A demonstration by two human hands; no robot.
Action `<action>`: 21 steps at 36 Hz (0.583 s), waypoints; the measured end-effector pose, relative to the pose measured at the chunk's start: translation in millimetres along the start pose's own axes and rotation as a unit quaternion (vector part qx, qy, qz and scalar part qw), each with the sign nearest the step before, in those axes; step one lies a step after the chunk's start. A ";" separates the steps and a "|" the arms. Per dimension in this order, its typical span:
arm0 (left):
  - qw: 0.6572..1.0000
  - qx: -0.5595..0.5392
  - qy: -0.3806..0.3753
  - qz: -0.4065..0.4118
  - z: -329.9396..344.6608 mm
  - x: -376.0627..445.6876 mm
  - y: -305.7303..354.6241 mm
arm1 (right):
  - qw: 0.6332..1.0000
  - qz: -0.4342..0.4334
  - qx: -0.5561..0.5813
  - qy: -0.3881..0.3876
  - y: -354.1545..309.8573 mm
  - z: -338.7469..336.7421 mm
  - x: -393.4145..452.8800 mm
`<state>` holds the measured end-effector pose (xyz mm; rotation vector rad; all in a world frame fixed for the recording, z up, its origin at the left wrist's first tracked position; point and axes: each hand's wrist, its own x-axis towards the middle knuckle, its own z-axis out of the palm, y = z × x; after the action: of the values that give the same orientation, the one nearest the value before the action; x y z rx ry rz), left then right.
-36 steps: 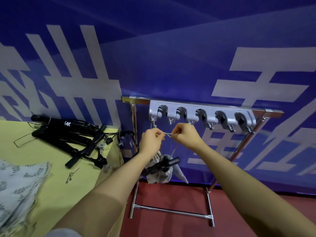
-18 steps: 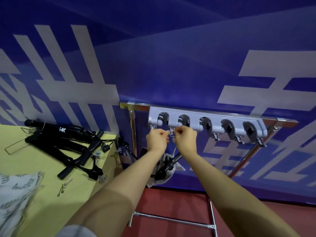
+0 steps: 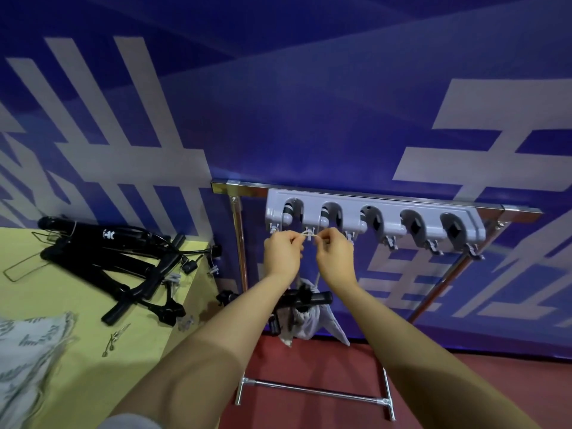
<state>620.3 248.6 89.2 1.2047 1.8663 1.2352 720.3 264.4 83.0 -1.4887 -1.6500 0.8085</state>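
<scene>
A grey holder rail (image 3: 374, 212) with several round clamps and small hooks under it is fixed to a chrome rack (image 3: 238, 243). My left hand (image 3: 283, 253) and my right hand (image 3: 334, 258) are raised side by side just below the rail's second hook. Both pinch a thin white cord loop (image 3: 308, 234) stretched between them at that hook. From the cord a light drawstring bag (image 3: 305, 320) with black handles sticking out hangs below my wrists, partly hidden by my forearms.
To the left stands a yellow table (image 3: 77, 351) with a heap of black hangers (image 3: 123, 267), a wire hanger (image 3: 21, 270), small metal clips (image 3: 113, 339) and a patterned cloth (image 3: 24, 351). A blue banner wall is behind. The rack's foot bar (image 3: 312, 391) lies on the red floor.
Both hands rose with the cord from below the rail up to its second hook and moved closer together. The bag came up with them.
</scene>
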 end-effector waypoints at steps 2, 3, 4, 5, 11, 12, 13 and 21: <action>1.000 -0.007 -0.006 -0.028 2.4 1.3 -5.4 | 1.000 0.016 -0.021 -0.003 3.0 2.4 1.1; 0.999 -0.007 -0.013 -0.040 3.3 1.3 -8.2 | 0.999 0.022 -0.032 -0.008 4.6 3.7 1.4; 0.999 -0.003 -0.021 -0.046 4.1 0.9 -10.0 | 0.999 0.026 -0.039 -0.013 5.7 5.0 1.5; 0.998 0.005 -0.030 -0.046 4.7 0.6 -11.7 | 0.998 0.031 -0.043 -0.018 6.1 6.1 1.4; 0.995 0.049 -0.052 -0.063 -2.2 -1.1 -19.7 | 0.996 0.068 -0.054 -0.013 6.9 5.8 -3.0; 0.995 0.054 -0.051 -0.067 -5.4 -2.1 -22.1 | 0.996 0.078 -0.051 -0.012 7.3 5.4 -5.5; 0.994 0.059 -0.049 -0.072 -9.1 -3.9 -23.9 | 0.995 0.088 -0.046 -0.014 7.5 5.6 -8.9; 0.993 0.068 -0.023 -0.098 -47.0 -24.1 -39.5 | 0.992 0.111 -0.009 -0.059 -7.7 19.0 -38.5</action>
<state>576.7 202.4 71.3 1.0790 2.0074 0.9795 701.3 225.9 75.1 -1.6867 -1.5972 1.0223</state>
